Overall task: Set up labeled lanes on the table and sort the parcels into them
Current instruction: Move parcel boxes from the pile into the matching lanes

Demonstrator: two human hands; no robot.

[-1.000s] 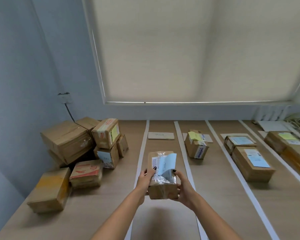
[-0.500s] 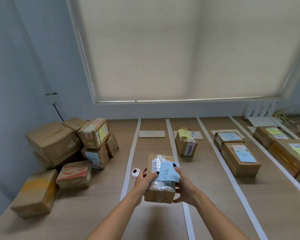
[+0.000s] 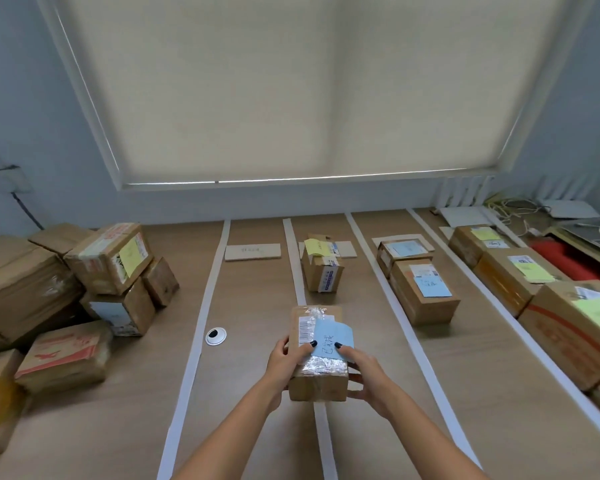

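I hold a small cardboard parcel (image 3: pixel 317 382) with clear tape, a barcode and a blue handwritten note (image 3: pixel 333 337) above the table. My left hand (image 3: pixel 286 360) grips its left side and my right hand (image 3: pixel 364 375) grips its right side, both thumbs on top. It hovers over the white tape strip (image 3: pixel 293 258) between the first and second lanes. A cardboard label card (image 3: pixel 252 252) lies at the far end of the first lane. A parcel with a yellow note (image 3: pixel 321 268) stands in the second lane.
A pile of unsorted boxes (image 3: pixel 111 258) fills the table's left side. Two blue-noted parcels (image 3: pixel 425 294) sit in the third lane, and several yellow-noted boxes (image 3: pixel 520 275) in the fourth. A cable grommet (image 3: pixel 216 336) sits left of the first strip. Cables and devices lie far right.
The view has swung to the right, so the lanes and box pile shifted left. The parcel stays in both hands, now over the strip between the first two lanes.
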